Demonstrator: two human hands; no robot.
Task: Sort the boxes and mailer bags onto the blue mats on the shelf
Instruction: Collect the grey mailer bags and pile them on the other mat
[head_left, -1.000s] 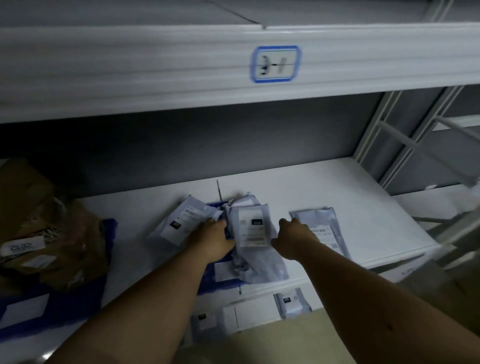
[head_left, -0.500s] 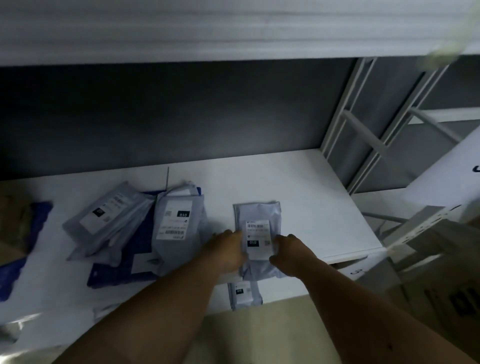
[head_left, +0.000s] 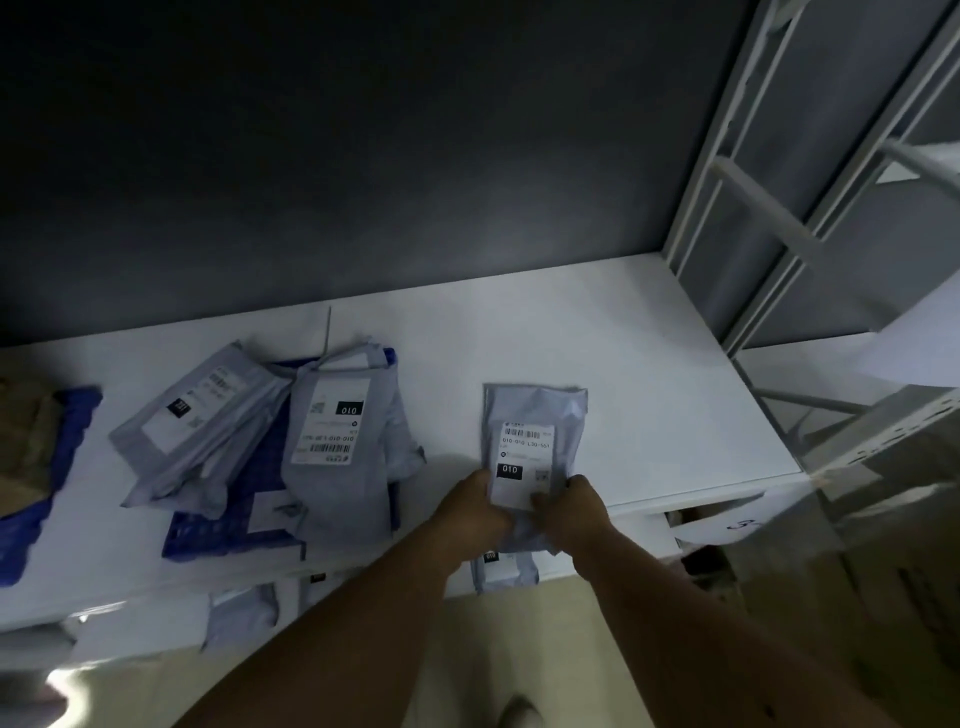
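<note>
Head cam, L hand (head_left: 475, 512) & R hand (head_left: 576, 512) fingers gripping grey mailer bag (head_left: 535, 415) on shelf (head_left: 649, 364)

On the shelf (head_left: 597, 353), one mailer bag (head_left: 535, 415) lies right of centre near the front edge, both hands at its near end. A pile of bags (head_left: 270, 441) sits on a mat (head_left: 234, 525) to its left. Further left, a box (head_left: 26, 441) on another mat (head_left: 72, 431).

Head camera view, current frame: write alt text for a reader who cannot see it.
Both hands, left hand and right hand, grip the near end of a grey mailer bag lying on the bare white shelf. To its left, more grey mailer bags are piled on a blue mat. A second blue mat shows at the far left edge.
</note>
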